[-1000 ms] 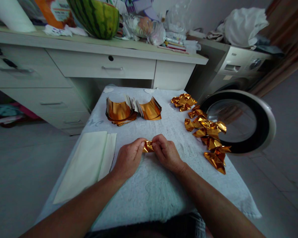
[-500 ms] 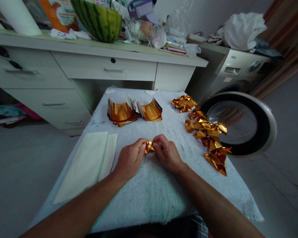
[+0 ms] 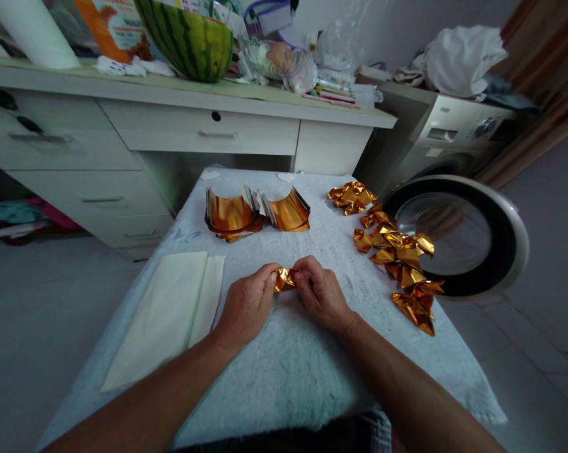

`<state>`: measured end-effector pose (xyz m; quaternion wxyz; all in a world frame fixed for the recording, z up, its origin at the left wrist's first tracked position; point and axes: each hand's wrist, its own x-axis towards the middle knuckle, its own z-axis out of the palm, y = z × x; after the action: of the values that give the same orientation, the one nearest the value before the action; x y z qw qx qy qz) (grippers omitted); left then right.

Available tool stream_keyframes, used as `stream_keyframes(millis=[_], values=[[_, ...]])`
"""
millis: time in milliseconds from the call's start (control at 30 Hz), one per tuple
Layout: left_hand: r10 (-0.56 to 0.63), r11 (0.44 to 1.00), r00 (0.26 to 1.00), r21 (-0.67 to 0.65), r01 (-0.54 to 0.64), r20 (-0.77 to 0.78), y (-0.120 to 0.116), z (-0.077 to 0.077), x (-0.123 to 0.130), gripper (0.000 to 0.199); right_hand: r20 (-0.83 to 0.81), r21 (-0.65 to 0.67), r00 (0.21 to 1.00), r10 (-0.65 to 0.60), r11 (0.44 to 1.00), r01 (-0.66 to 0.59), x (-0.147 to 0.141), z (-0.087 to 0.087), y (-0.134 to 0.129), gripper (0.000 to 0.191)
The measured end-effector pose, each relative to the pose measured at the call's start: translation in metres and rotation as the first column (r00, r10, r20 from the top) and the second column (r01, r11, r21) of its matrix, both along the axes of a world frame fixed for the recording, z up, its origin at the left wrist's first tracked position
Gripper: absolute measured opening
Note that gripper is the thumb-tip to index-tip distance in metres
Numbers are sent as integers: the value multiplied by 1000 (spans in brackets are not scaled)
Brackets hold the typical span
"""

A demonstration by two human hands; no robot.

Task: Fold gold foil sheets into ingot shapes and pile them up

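Between my two hands is a small folded piece of gold foil paper (image 3: 284,279), held just above the cloth-covered table (image 3: 293,371). My left hand (image 3: 249,299) pinches its left end between thumb and fingers. At its right end, my right hand (image 3: 322,292) is closed in the same kind of pinch. Beyond my hands lie two stacks of curved gold foil sheets, a left stack (image 3: 231,214) and a right stack (image 3: 289,211). Several folded gold foil pieces (image 3: 407,257) are heaped along the table's right side, with another small heap (image 3: 351,196) farther back.
Folded pale paper sheets (image 3: 164,314) lie at the table's left. A white desk (image 3: 199,135) stands behind, bearing a cut watermelon (image 3: 194,44) and plastic bags. To the right, a washing machine's round door (image 3: 458,236) hangs open against the table edge.
Both hands stay in nearly the same place, still gripping the foil piece. Slightly more of its gold surface shows between the fingers now.
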<state>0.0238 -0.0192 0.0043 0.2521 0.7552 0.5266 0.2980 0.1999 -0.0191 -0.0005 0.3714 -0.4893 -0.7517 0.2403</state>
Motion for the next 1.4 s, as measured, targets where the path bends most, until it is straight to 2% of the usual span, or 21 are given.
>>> stream_keyframes(millis=[300, 533, 733, 867, 967, 1233, 1400], values=[[7, 1000, 1000, -25, -7, 20, 2, -1, 1, 39, -13, -34, 1000, 18, 999, -18, 2, 2, 0, 7], [32, 999, 998, -30, -30, 48, 3, -3, 0, 37, -165, -50, 986, -34, 998, 26, 3, 3, -2, 8], [72, 995, 976, -88, -55, 207, 2, -1, 0, 39, -191, -55, 981, -46, 998, 36, 3, 5, -1, 4], [85, 988, 923, -153, -29, 374, 2, -2, -1, 43, -160, -42, 983, -90, 996, 84, 4, 2, 1, 8], [103, 981, 891, -195, -16, 443, 2, -3, -2, 43, -136, -32, 982, -129, 992, 126, 6, 0, 3, 9], [133, 965, 895, -260, -19, 426, 3, -5, 0, 44, -168, -33, 964, -206, 979, 203, 8, 5, 2, 7], [121, 965, 917, -263, -18, 380, 2, -5, -1, 44, -243, -114, 934, -261, 964, 240, 12, 4, 5, 5]])
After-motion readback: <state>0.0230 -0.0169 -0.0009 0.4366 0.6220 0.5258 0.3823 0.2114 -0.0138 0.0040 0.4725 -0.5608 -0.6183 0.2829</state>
